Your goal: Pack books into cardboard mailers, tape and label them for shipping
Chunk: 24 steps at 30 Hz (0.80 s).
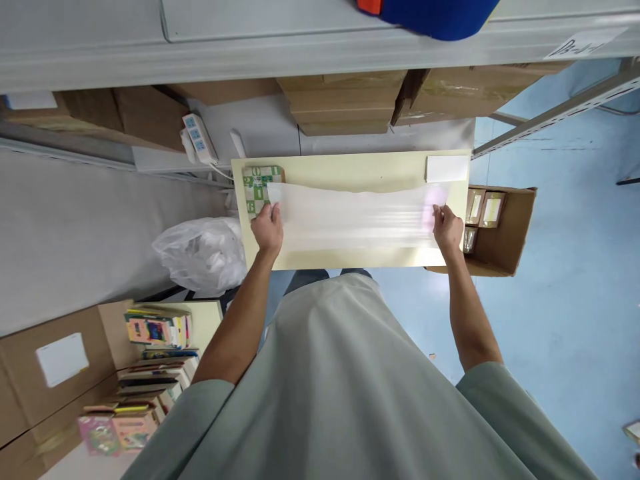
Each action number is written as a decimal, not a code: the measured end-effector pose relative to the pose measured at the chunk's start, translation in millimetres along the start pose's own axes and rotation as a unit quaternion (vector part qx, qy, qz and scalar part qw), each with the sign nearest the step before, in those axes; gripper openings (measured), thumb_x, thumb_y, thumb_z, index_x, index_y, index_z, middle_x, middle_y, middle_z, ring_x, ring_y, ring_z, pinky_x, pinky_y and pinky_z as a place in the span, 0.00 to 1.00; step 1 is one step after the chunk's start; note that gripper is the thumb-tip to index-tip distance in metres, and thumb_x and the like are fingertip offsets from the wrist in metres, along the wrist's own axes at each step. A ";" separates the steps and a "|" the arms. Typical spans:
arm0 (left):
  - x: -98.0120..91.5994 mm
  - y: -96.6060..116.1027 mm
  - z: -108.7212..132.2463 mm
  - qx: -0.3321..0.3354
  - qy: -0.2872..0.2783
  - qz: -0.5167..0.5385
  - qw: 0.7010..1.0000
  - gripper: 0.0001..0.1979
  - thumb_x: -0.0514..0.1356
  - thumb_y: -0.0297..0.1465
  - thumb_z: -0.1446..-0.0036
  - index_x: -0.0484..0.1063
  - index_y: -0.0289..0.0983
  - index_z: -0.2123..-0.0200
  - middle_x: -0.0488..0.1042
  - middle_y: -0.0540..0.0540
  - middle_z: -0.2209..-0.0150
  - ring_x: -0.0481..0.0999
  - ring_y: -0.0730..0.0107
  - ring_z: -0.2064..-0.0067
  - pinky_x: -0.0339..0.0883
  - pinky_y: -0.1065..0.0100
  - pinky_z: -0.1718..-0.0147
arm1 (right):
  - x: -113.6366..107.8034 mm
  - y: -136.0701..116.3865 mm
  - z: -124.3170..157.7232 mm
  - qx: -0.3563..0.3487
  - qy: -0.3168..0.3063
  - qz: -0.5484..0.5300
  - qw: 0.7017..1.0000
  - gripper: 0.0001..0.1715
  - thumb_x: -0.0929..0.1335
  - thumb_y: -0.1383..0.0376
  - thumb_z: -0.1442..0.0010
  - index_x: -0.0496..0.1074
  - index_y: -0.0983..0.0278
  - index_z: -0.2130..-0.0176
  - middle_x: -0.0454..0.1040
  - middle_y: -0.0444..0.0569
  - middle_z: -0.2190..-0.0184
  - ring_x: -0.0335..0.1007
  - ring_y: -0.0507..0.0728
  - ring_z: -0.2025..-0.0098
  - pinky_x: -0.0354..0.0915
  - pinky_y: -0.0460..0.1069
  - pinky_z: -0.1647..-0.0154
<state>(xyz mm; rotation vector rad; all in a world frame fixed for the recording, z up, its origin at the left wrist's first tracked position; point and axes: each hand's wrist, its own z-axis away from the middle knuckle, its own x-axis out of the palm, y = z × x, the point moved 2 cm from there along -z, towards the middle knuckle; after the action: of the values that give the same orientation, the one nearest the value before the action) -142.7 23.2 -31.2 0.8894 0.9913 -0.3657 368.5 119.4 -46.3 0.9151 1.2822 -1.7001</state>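
Over pale rectangular table [350,170] above blue floor [560,320]: thin, translucent, creased sheet [355,217]. Is pinched finger-to-thumb at opposite ends by left hand [267,229] and right hand [448,227].

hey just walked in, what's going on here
A person is holding a thin, whitish sheet stretched between both hands over a narrow pale table. The left hand pinches one end, next to a green-and-white patterned item; the right hand pinches the other. An open carton with small boxes inside stands beyond the table's right end.
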 end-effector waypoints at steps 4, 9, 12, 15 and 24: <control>9.2 -3.7 -1.6 -0.028 0.017 -0.011 0.999 0.19 0.54 0.44 0.26 0.76 0.38 0.63 0.77 0.40 0.65 0.81 0.51 0.54 0.67 0.62 0.54 | 10.5 -6.6 -11.9 0.019 -0.007 0.077 0.997 0.23 0.63 0.52 0.21 0.74 0.62 0.63 0.77 0.54 0.74 0.75 0.61 0.69 0.59 0.50 0.66; 13.5 -12.3 -2.0 -0.068 0.031 -0.006 0.997 0.22 0.56 0.49 0.28 0.74 0.39 0.67 0.76 0.41 0.67 0.81 0.49 0.54 0.68 0.59 0.52 | 13.0 -22.6 -2.8 0.027 0.091 0.061 0.994 0.27 0.65 0.47 0.23 0.76 0.67 0.47 0.80 0.65 0.55 0.79 0.68 0.54 0.72 0.56 0.58; 17.6 -16.8 -0.5 -0.078 0.033 0.008 0.996 0.21 0.58 0.48 0.29 0.76 0.38 0.64 0.79 0.40 0.64 0.82 0.51 0.53 0.69 0.60 0.52 | 29.9 -59.7 16.2 -0.048 0.089 0.031 0.994 0.37 0.61 0.43 0.22 0.71 0.69 0.35 0.73 0.72 0.39 0.72 0.73 0.37 0.72 0.65 0.41; 23.6 -20.1 1.8 -0.082 0.025 0.021 0.996 0.15 0.59 0.42 0.30 0.79 0.37 0.60 0.83 0.39 0.60 0.83 0.55 0.52 0.70 0.62 0.50 | 69.0 -114.9 37.2 -0.171 -0.049 0.026 0.984 0.41 0.57 0.43 0.21 0.64 0.68 0.27 0.62 0.70 0.26 0.56 0.74 0.24 0.60 0.70 0.27; 43.3 -18.7 15.4 -0.088 -0.030 0.035 0.995 0.17 0.62 0.47 0.33 0.78 0.39 0.56 0.84 0.38 0.56 0.82 0.52 0.48 0.70 0.61 0.52 | 157.2 -188.3 51.2 -0.184 -0.117 0.093 0.971 0.53 0.53 0.39 0.23 0.43 0.70 0.18 0.34 0.61 0.16 0.24 0.74 0.15 0.39 0.72 0.19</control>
<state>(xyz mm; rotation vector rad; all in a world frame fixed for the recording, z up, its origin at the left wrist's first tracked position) -123.1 4.7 -72.8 0.7467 0.9190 -0.2391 128.3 73.9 -101.4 0.5762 1.2527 -1.3221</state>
